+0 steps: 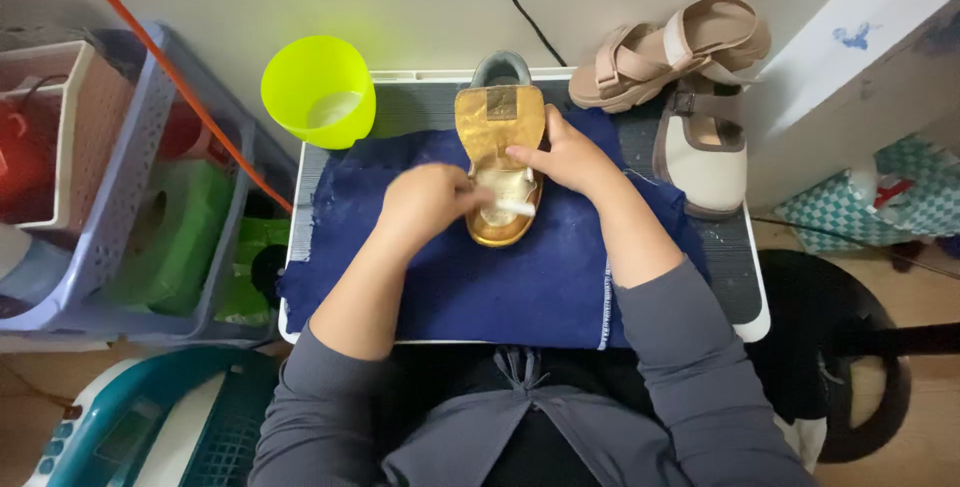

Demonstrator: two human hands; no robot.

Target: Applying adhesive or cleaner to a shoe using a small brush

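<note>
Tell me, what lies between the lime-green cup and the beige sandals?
In the head view, the golden shoe's upper end, with a grey shoe tucked behind it.
</note>
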